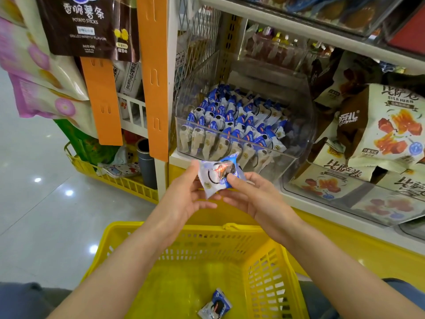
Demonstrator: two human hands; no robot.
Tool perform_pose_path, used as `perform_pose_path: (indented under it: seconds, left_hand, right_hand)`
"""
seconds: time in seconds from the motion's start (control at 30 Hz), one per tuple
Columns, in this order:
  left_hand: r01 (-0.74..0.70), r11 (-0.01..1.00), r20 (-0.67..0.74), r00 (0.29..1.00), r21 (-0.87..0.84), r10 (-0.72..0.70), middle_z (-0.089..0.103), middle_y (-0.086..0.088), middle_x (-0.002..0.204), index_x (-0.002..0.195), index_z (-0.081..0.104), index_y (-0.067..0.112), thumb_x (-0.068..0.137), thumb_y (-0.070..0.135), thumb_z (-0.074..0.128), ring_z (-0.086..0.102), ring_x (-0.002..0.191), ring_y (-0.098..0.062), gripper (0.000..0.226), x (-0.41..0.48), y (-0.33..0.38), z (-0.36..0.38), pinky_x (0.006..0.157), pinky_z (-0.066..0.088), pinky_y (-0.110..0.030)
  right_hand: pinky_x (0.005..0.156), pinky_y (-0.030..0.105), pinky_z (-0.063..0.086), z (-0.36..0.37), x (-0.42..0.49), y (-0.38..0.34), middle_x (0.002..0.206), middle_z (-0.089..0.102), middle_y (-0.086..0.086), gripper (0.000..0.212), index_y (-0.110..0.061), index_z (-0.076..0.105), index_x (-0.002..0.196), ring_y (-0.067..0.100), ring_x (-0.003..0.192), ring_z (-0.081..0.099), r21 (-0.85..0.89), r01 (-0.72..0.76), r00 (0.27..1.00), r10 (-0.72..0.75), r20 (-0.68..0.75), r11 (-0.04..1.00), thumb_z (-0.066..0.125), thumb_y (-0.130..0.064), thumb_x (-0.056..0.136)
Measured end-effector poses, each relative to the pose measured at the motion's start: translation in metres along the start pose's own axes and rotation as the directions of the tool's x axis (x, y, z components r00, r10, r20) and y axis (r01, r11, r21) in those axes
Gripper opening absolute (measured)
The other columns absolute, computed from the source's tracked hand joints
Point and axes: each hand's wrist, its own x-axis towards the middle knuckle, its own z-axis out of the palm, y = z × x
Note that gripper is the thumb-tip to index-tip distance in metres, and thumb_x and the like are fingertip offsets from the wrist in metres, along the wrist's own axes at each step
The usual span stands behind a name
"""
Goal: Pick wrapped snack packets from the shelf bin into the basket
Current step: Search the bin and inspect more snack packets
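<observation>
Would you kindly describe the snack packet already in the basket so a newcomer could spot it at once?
Find the yellow basket at the bottom of the view. On its floor, toward the right wall, lies a single blue-and-white packet. Unlike the held packet above, it lies loose and alone.

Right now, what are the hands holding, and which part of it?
One blue-and-white snack packet, above the yellow basket. The left hand grips its left edge; the right hand pinches its lower right side.

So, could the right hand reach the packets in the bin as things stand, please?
Probably yes: the bin is open on top, just beyond the right hand, with nothing between. Its fingers pinch a packet, shared with the left hand, though.
</observation>
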Motion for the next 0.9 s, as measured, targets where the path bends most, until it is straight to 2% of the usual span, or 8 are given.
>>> perform_pose_path:
  seconds: [0.07, 0.13, 0.2, 0.43, 0.67, 0.77, 0.83, 0.9]
  left_hand:
    - [-0.104, 0.972, -0.042, 0.992, 0.211, 0.115, 0.068, -0.006, 0.09, 0.101, 0.06, 0.015, 0.094, 0.03, 0.046, 0.063, 0.063, -0.007, 0.022, -0.001, -0.003, -0.003, 0.05, 0.048, -0.017]
    - [-0.204, 0.891, -0.084, 0.962, 0.406, 0.258, 0.064, 0.0, 0.079, 0.096, 0.06, 0.018, 0.092, 0.024, 0.052, 0.056, 0.054, 0.003, 0.011, 0.002, -0.005, -0.009, 0.048, 0.042, -0.012]
    - [-0.267, 0.833, -0.082, 0.934, 0.485, 0.348, 0.059, 0.005, 0.07, 0.09, 0.06, 0.021, 0.091, 0.023, 0.054, 0.051, 0.048, 0.005, 0.006, 0.003, -0.005, -0.011, 0.044, 0.038, -0.009]
    - [-0.285, 0.833, -0.076, 0.93, 0.474, 0.361, 0.06, 0.01, 0.061, 0.085, 0.062, 0.026, 0.095, 0.034, 0.044, 0.05, 0.047, 0.002, 0.023, 0.006, -0.004, -0.014, 0.043, 0.04, -0.012]
    - [-0.233, 0.882, -0.133, 0.941, 0.41, 0.31, 0.057, 0.005, 0.046, 0.073, 0.057, 0.016, 0.097, 0.037, 0.038, 0.049, 0.039, -0.004, 0.038, 0.007, -0.009, -0.017, 0.038, 0.041, -0.016]
    - [-0.251, 0.869, -0.119, 0.937, 0.426, 0.328, 0.058, 0.006, 0.048, 0.08, 0.058, 0.014, 0.094, 0.037, 0.044, 0.049, 0.038, -0.006, 0.03, 0.008, -0.008, -0.017, 0.037, 0.041, -0.017]
    - [-0.285, 0.844, -0.092, 0.927, 0.455, 0.363, 0.059, 0.008, 0.049, 0.081, 0.059, 0.016, 0.093, 0.034, 0.048, 0.048, 0.039, -0.004, 0.025, 0.01, -0.008, -0.016, 0.038, 0.04, -0.016]
    - [-0.315, 0.8, -0.038, 0.921, 0.51, 0.388, 0.059, 0.011, 0.05, 0.08, 0.06, 0.017, 0.093, 0.032, 0.049, 0.048, 0.041, -0.002, 0.022, 0.009, -0.009, -0.015, 0.039, 0.04, -0.015]
  right_hand:
    - [0.065, 0.023, 0.057, 0.001, 0.0, 0.003, 0.094, 0.071, 0.015, 0.023, -0.004, 0.05, 0.099, 0.018, 0.076, 0.07, -0.178, 0.029, 0.999, -0.031, -0.009, 0.984, 0.063, -0.017, 0.085]
    - [0.067, 0.025, 0.055, 0.002, -0.001, 0.008, 0.086, 0.069, 0.011, 0.019, -0.001, 0.054, 0.094, 0.015, 0.072, 0.066, -0.464, 0.074, 0.997, -0.065, 0.034, 0.883, 0.06, -0.018, 0.087]
    - [0.072, 0.027, 0.054, 0.003, -0.002, 0.015, 0.087, 0.067, 0.009, 0.017, -0.002, 0.059, 0.098, 0.014, 0.075, 0.064, -0.577, 0.103, 0.995, -0.074, 0.074, 0.81, 0.055, -0.018, 0.091]
    - [0.065, 0.018, 0.055, 0.004, -0.002, 0.011, 0.088, 0.068, 0.006, 0.02, -0.013, 0.058, 0.104, 0.002, 0.069, 0.064, -0.367, 0.148, 0.989, -0.139, 0.05, 0.919, 0.049, 0.0, 0.092]
    - [0.063, 0.016, 0.055, 0.006, -0.004, 0.007, 0.078, 0.066, 0.005, 0.023, -0.003, 0.054, 0.113, 0.005, 0.063, 0.064, -0.41, 0.066, 0.993, -0.019, 0.118, 0.91, 0.05, 0.002, 0.091]
    - [0.068, 0.021, 0.055, 0.003, -0.008, 0.002, 0.098, 0.065, 0.009, 0.036, -0.008, 0.046, 0.119, 0.011, 0.076, 0.065, -0.452, 0.001, 0.987, 0.071, 0.143, 0.892, 0.057, 0.004, 0.086]
    - [0.078, 0.027, 0.054, 0.001, -0.009, 0.002, 0.114, 0.061, 0.003, 0.055, -0.017, 0.041, 0.126, 0.015, 0.094, 0.063, -0.534, 0.031, 0.984, 0.068, 0.165, 0.845, 0.067, 0.0, 0.08]
    - [0.087, 0.029, 0.053, 0.002, -0.011, 0.002, 0.118, 0.061, 0.0, 0.056, -0.017, 0.043, 0.128, 0.013, 0.102, 0.061, -0.565, 0.09, 0.981, 0.025, 0.191, 0.82, 0.069, -0.007, 0.08]
